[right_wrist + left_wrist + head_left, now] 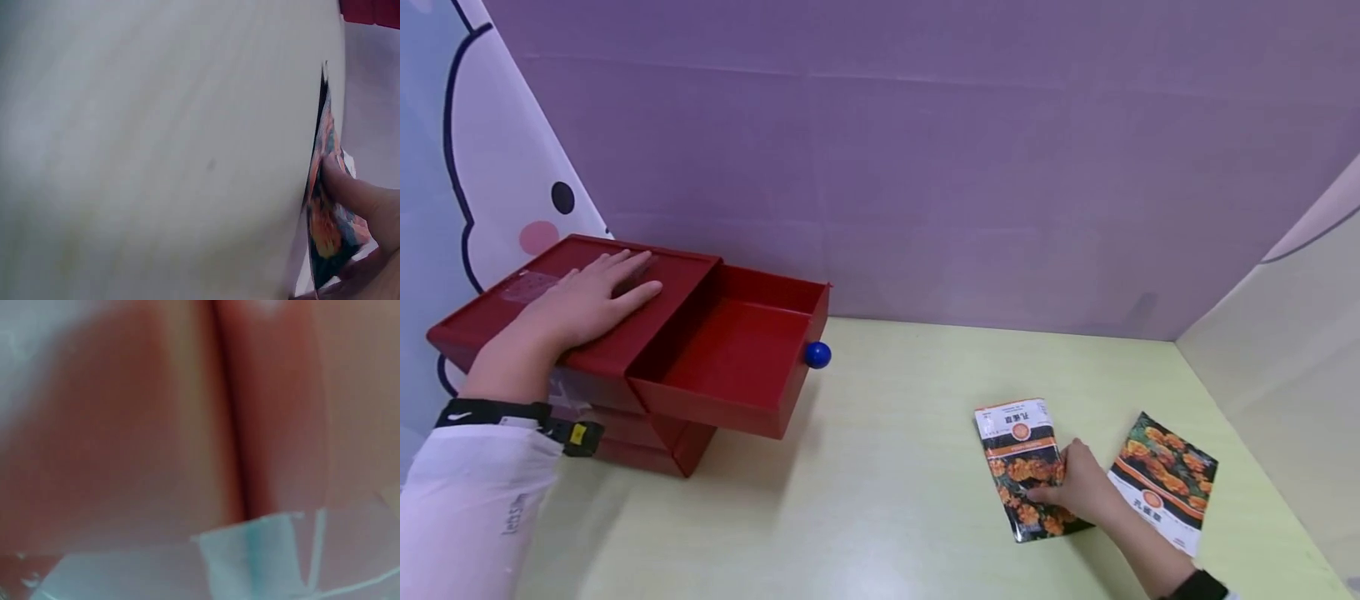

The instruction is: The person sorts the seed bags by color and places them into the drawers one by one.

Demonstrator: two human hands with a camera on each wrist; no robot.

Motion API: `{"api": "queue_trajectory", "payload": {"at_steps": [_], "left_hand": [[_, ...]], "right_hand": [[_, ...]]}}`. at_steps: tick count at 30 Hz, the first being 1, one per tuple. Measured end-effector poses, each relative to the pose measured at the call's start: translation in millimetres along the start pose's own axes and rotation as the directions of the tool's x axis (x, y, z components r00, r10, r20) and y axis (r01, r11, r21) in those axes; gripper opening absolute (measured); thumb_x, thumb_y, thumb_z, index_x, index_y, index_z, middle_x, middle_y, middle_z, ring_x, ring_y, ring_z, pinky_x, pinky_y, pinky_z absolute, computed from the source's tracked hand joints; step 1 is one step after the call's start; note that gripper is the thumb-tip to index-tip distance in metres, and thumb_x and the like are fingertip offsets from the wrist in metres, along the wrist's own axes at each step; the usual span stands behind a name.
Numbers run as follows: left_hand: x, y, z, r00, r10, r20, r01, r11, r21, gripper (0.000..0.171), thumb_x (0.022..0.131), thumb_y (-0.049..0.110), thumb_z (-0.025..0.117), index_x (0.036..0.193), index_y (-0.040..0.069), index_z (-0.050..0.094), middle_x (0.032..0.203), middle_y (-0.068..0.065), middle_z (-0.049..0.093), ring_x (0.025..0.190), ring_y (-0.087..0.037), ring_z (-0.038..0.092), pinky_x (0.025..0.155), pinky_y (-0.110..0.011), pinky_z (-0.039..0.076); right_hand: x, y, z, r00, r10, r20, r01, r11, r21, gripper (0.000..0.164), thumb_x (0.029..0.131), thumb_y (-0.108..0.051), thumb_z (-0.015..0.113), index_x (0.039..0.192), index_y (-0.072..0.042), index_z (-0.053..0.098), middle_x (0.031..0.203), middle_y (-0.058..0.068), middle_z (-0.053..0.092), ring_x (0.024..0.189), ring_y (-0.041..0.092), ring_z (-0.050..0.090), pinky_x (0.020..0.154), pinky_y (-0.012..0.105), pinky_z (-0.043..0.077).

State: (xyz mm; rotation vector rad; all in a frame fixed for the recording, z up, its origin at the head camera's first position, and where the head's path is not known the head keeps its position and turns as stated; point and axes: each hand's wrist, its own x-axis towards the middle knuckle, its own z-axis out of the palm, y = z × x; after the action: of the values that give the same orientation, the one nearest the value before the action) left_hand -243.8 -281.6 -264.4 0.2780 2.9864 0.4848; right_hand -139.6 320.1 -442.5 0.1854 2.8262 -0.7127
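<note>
My left hand (583,304) rests flat, fingers spread, on top of a red drawer box (688,265) at the left. The box's upper drawer (730,350) is pulled out to the right, with a round blue knob (817,355) on its front; its visible inside is bare. Over at the right, my right hand (1078,492) pinches a flower seed packet (1017,442) by its side edge, thumb on the printed face. The right wrist view shows that packet (328,231) bent and tilted up. A second seed packet (1165,475) lies right of this hand.
A pale wooden table (880,467) carries everything. Behind it rises a purple backdrop (925,167), with a pale panel (1292,375) along the right side. Lower drawers (688,446) of the box are pushed in. The left wrist view is mostly blurred red surface.
</note>
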Motion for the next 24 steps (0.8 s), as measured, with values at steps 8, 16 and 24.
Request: {"api": "queue_trajectory", "payload": {"at_steps": [8,16,24], "left_hand": [[-17.5,8.7,-0.6,0.959,-0.073,-0.272,0.036,0.99,-0.136,0.066,0.1,0.052,0.032,0.156,0.027,0.007,0.159,-0.023,0.014,0.14,-0.054,0.018,0.092,-0.079,0.027],[-38.9,62.2,13.0,0.832,-0.042,-0.553,-0.173,0.928,-0.331,0.053,0.102,0.039,0.04,0.153,0.03,0.027,0.159,-0.006,0.027,0.148,-0.03,0.021,0.113,-0.065,0.021],[-50.7,141.7,51.8,0.773,0.088,-0.629,-0.416,0.818,-0.397,0.052,0.1,0.024,0.051,0.15,0.019,0.038,0.155,-0.005,0.037,0.146,-0.022,0.029,0.117,-0.051,0.026]], "right_hand": [[-2,-13,-9,0.999,0.011,-0.043,-0.006,0.994,0.106,0.05,0.083,-0.015,0.076,0.105,0.002,0.035,0.098,0.026,0.057,0.08,0.027,0.055,0.061,0.032,0.047],[2,-31,-25,0.996,0.003,-0.087,0.023,0.956,0.293,0.061,0.091,-0.02,0.068,0.139,0.007,0.041,0.12,0.03,0.061,0.101,0.037,0.064,0.081,0.045,0.055],[4,-77,-28,0.993,0.026,-0.111,0.036,0.853,0.521,0.046,0.093,-0.021,0.065,0.131,0.001,0.054,0.117,0.023,0.067,0.092,0.021,0.069,0.079,0.035,0.057]]}}
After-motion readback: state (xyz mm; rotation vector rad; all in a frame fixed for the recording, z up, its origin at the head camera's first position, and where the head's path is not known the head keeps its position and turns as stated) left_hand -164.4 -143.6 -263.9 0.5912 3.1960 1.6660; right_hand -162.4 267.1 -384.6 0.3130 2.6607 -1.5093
